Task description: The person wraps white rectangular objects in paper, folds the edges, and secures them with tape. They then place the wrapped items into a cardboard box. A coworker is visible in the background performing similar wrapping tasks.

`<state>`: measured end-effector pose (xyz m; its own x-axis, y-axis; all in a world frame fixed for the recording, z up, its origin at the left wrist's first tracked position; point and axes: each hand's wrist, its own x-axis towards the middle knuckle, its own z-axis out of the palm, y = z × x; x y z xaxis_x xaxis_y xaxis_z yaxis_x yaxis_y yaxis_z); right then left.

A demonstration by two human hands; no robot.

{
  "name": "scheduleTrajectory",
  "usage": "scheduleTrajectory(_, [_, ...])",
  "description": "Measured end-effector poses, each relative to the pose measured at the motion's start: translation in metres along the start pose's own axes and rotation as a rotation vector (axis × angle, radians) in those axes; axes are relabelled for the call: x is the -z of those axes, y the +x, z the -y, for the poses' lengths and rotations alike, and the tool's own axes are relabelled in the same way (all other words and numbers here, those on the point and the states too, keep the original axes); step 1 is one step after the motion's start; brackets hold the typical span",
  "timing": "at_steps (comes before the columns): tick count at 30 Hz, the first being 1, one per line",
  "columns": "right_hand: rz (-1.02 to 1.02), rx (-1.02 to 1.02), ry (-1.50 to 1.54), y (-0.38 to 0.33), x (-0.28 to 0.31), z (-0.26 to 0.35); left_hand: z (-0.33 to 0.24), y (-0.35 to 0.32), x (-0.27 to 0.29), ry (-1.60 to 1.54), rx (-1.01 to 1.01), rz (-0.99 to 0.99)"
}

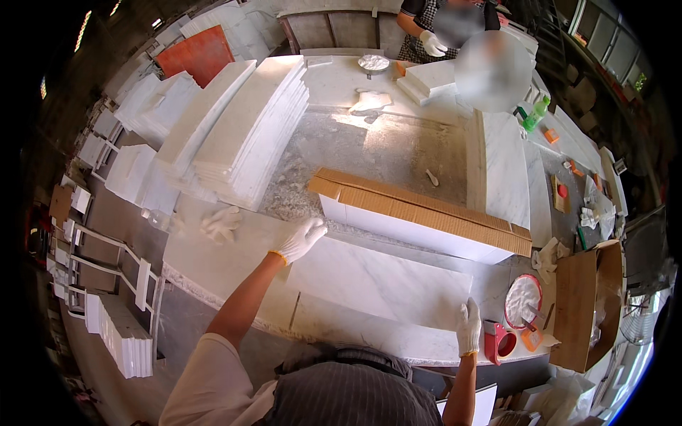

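A long white marble slab (376,273) with faint grey veins lies flat on the worktable in front of me. My left hand (302,240), in a white knit glove, grips the slab at its far left corner, with the fingers bent over the edge. At the slab's right end, my right hand (469,328), gloved the same way, holds the short edge near the front corner; its fingertips point away from me. Just beyond the slab stands a long, narrow carton (419,206) with a brown cardboard top and a white side.
Stacked marble slabs (249,135) rise at the far left. Close to my right hand are a red tape dispenser (500,342), a bowl of white paste (523,301) and an open cardboard box (586,309). Loose gloves (222,224) lie leftward. A co-worker (419,28) stands across the table.
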<state>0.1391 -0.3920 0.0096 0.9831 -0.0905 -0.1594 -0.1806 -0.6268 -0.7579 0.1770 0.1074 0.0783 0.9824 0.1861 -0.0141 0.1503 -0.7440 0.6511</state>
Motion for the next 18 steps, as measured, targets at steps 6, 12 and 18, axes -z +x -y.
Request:
scheduleTrajectory(6, [-0.012, -0.056, -0.118, 0.018, -0.014, 0.013, 0.006, 0.024, -0.013, 0.35, 0.175, 0.357])
scheduleTrajectory(12, [-0.066, -0.111, -0.248, 0.018, -0.02, 0.02, 0.01, 0.032, -0.027, 0.432, 0.113, 0.365])
scheduleTrajectory(18, [-0.08, -0.092, -0.316, 0.018, -0.019, 0.022, 0.007, 0.028, -0.034, 0.459, 0.121, 0.316])
